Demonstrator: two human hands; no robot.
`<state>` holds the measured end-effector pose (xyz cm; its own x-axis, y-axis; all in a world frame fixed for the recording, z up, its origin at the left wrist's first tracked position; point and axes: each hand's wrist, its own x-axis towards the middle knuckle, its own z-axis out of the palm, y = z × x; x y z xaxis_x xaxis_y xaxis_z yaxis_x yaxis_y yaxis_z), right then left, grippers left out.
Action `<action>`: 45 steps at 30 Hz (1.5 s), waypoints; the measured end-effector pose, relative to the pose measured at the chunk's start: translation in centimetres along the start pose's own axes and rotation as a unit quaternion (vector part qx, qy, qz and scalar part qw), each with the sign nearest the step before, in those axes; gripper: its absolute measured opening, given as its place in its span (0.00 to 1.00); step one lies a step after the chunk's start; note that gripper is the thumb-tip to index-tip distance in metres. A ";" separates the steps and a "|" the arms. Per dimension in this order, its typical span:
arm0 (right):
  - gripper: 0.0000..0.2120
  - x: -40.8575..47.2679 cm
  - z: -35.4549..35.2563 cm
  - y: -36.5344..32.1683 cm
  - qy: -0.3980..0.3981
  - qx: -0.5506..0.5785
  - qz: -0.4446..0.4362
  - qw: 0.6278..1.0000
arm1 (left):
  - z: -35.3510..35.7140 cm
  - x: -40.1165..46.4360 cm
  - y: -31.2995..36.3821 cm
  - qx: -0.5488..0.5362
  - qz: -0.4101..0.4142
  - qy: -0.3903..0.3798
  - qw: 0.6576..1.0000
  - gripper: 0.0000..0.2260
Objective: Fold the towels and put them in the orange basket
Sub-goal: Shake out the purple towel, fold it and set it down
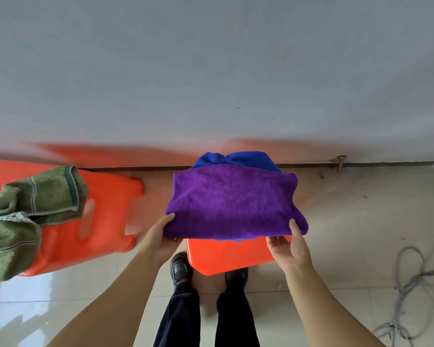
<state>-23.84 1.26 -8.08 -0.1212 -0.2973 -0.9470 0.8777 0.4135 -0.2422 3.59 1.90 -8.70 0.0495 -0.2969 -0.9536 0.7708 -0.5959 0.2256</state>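
Observation:
A folded purple towel (232, 201) lies over the orange basket (226, 256) right in front of me, on top of a blue towel (238, 159) that shows behind it. My left hand (161, 236) grips the purple towel's near left corner, thumb on top. My right hand (290, 244) holds the near right corner, thumb up against the edge. At the left, a crumpled green towel (33, 204) hangs over a second orange basket (95, 216).
A grey-white wall (211, 71) rises just behind both baskets. My feet in black shoes (181, 269) stand close to the near basket on the tiled floor. Loose grey cables (409, 291) lie on the floor at the right.

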 end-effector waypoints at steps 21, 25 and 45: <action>0.27 -7.1 11.3 4.5 -0.257 -0.571 -0.511 0.589 | 4.9 -4.8 2.6 0.177 0.095 -0.149 0.968 0.25; 0.33 -5.8 10.4 8.9 -0.375 -0.703 -0.424 0.431 | 4.1 -4.2 2.6 0.123 0.068 -0.129 0.982 0.12; 0.07 -10.8 9.3 2.3 -0.094 -0.518 -0.283 0.802 | 7.9 -11.9 5.5 0.310 0.137 -0.142 0.930 0.09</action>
<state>-16.22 -2.54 3.52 -0.2074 -0.7736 -0.5987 -0.1613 0.6307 -0.7591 2.23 -3.77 5.51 -0.0474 -0.6341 -0.7718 0.2361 -0.7579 0.6082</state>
